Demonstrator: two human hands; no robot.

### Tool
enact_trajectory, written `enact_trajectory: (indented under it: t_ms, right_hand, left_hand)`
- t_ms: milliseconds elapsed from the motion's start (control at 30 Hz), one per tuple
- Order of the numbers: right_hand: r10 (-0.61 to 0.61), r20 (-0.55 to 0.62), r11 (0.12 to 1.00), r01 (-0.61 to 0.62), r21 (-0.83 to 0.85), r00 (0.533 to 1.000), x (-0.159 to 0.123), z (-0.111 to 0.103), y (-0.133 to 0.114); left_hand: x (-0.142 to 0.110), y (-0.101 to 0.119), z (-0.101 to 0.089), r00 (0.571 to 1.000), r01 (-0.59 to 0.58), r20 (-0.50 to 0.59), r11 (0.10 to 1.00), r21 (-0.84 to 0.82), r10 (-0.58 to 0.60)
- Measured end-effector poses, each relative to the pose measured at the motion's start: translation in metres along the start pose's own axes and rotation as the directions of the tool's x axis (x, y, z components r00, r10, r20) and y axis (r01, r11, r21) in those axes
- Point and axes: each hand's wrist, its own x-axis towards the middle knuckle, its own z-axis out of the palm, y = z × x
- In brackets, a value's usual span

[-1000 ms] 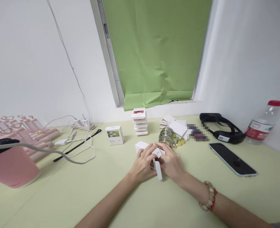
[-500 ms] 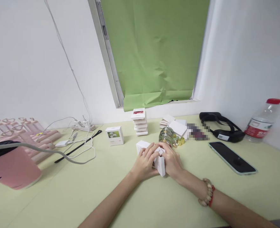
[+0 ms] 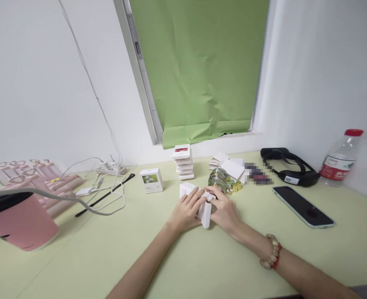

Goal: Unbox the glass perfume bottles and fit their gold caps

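Note:
Between my hands is a small white cardboard box (image 3: 205, 215), tilted on the table, with flaps showing at its near right side. My left hand (image 3: 186, 211) wraps around its left side, fingers laid over the top. From the right, my right hand (image 3: 225, 209) is closed on the box's upper right end, fingertips at the flaps. The fingers hide much of the box. Just behind my right hand stand several clear glass bottles (image 3: 218, 176), with yellow-gold caps (image 3: 235, 187) beside them.
Behind lie a stack of flat white boxes (image 3: 184, 166), a standing white box (image 3: 152, 181) and white cards (image 3: 233, 169). To the right are a phone (image 3: 303, 207), a black headset (image 3: 298, 176) and a water bottle (image 3: 339, 162). A pink cup (image 3: 24, 224) and cables (image 3: 121, 195) occupy the left.
The near end of the white box has swung slightly left, and my left hand has shifted a little left with it. The camera view has moved slightly.

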Motion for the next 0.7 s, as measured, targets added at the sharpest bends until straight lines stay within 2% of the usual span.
enact_trajectory:
  t_ms: [167,300,467,567,700]
  right_hand:
    - [0.038,-0.044,0.992,-0.032,0.119,0.998,0.001,-0.001,0.004]
    - [0.038,-0.001,0.983,-0.037,0.182,0.999,0.003,0.000,0.006]
    - [0.100,0.042,0.957,-0.108,0.269,0.994,0.004,0.001,0.007]
    - [0.207,0.091,0.876,-0.226,0.426,0.974,0.002,0.001,0.006]
    - [0.362,0.200,0.677,-0.405,0.615,0.910,0.001,0.001,0.004]
  left_hand:
    - [-0.008,-0.012,0.002,0.998,0.048,0.049,0.998,0.037,-0.050]
    - [-0.009,-0.013,0.003,0.995,0.079,0.062,0.996,0.043,-0.081]
    - [-0.007,-0.014,0.002,0.997,0.067,0.044,0.996,0.061,-0.070]
    - [-0.008,-0.014,0.002,0.996,0.082,0.040,0.995,0.059,-0.085]
    - [-0.008,-0.014,0.002,0.992,0.102,0.064,0.994,0.036,-0.105]
